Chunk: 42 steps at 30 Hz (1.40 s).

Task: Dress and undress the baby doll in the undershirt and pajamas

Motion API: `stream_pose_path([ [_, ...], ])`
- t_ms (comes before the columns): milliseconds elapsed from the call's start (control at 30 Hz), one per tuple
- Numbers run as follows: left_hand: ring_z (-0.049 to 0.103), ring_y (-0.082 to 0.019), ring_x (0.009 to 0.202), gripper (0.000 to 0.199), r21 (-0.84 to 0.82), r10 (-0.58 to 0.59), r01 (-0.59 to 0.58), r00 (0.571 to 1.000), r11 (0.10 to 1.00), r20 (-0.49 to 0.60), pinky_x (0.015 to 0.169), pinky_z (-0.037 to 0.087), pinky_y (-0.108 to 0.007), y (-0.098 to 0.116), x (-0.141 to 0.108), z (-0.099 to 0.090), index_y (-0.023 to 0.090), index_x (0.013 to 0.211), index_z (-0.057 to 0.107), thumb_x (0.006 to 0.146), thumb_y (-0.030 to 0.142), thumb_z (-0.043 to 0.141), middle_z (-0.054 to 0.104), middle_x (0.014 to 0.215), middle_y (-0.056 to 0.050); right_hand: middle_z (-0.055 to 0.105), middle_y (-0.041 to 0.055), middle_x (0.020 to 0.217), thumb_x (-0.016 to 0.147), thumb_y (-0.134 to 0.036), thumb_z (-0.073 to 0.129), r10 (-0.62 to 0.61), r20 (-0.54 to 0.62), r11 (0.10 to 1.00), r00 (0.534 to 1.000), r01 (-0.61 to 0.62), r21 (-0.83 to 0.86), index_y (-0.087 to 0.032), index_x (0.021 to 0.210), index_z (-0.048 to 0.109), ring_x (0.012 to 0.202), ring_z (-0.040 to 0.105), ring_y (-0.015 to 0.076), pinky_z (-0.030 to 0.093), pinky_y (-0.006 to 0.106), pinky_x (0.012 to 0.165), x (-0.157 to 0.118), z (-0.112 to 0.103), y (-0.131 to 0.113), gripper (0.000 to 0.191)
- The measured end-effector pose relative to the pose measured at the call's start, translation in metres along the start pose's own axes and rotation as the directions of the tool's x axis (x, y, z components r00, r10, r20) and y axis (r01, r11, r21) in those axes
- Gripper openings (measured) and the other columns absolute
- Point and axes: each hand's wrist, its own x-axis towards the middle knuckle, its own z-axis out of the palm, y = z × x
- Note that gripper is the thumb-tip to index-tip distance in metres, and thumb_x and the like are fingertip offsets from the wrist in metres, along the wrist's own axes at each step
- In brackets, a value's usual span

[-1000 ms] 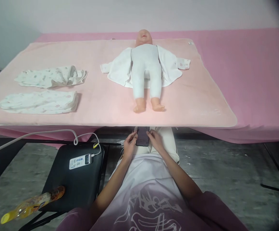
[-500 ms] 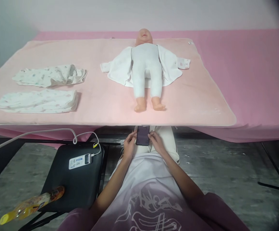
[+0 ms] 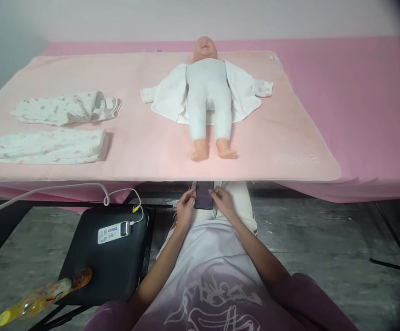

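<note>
A dark smartphone (image 3: 204,196) lies over my lap, just below the table's front edge. My left hand (image 3: 186,204) grips its left side with bent fingers. At the right side, my right hand (image 3: 222,200) holds it too, its thumb resting over the screen. Beyond them on the table, a baby doll (image 3: 208,82) lies on its back, feet towards me. It has a white body and legs, and an open white baby jacket (image 3: 170,99) is spread under it with the sleeves over both arms.
Two folded patterned baby garments, one farther (image 3: 65,109) and one nearer (image 3: 48,146), lie at left on a peach mat (image 3: 144,156). On a black stool (image 3: 103,271) to my left are a white power bank (image 3: 112,232) with a cable and a yellow-capped bottle (image 3: 44,296).
My right thumb has shifted slightly left over the phone's screen. The camera view has tilted a little; the doll and garments stay in place.
</note>
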Motion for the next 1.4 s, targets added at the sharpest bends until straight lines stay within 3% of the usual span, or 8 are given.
stream_pose_path([
  [167,0.075,-0.034,0.133,0.048,0.004,0.004,-0.004,1.0,1.0,0.003,0.122,0.055,-0.05,0.0,0.0,0.0,0.02,0.123,0.087,0.09,0.055,0.085,0.082,0.139,-0.014,0.051,-0.0014,0.07,0.1,-0.08,0.052,-0.004,0.003,1.0,1.0,0.004,0.002,-0.026,0.075,0.046,0.073,0.052,0.0203,0.039,0.032,0.072,0.0,0.0,0.0,0.06],
  [467,0.075,-0.033,0.134,0.052,0.018,0.0,0.0,1.0,1.0,-0.025,0.124,0.052,-0.051,-0.006,0.001,0.005,0.02,0.124,0.083,0.088,0.056,0.089,0.081,0.139,-0.016,0.049,-0.002,0.071,0.102,-0.075,0.054,-0.022,0.007,1.0,1.0,0.022,0.02,-0.026,0.077,0.046,0.073,0.051,0.0204,0.037,0.032,0.072,-0.001,0.0,0.002,0.055],
  [800,0.077,-0.029,0.12,0.051,0.075,0.137,-0.131,0.987,0.989,-0.081,0.117,0.057,-0.047,-0.014,0.004,0.02,0.019,0.117,0.075,0.081,0.05,0.095,0.08,0.125,-0.014,0.051,-0.0011,0.073,0.103,-0.072,0.051,-0.005,0.009,0.998,1.0,0.005,0.057,-0.026,0.078,0.048,0.073,0.052,0.0211,0.037,0.033,0.071,-0.003,0.0,0.002,0.052],
  [1167,0.073,-0.031,0.128,0.052,0.109,0.066,-0.06,0.997,0.992,-0.047,0.121,0.052,-0.049,-0.007,0.0,0.012,0.021,0.123,0.078,0.09,0.059,0.089,0.079,0.132,-0.015,0.049,-0.0022,0.068,0.097,-0.076,0.057,0.036,-0.005,0.998,0.999,-0.037,-0.044,-0.026,0.073,0.045,0.071,0.05,0.0194,0.037,0.032,0.071,0.002,0.001,-0.009,0.057],
  [1400,0.074,-0.031,0.128,0.051,0.107,0.044,-0.04,0.998,0.994,-0.041,0.119,0.054,-0.047,-0.006,0.001,0.009,0.022,0.122,0.079,0.091,0.061,0.087,0.08,0.132,-0.014,0.06,0.0005,0.08,0.1,-0.073,0.056,0.017,0.109,0.996,0.994,-0.027,0.091,-0.025,0.086,0.055,0.08,0.058,0.0222,0.043,0.034,0.077,-0.01,-0.01,-0.001,0.049],
])
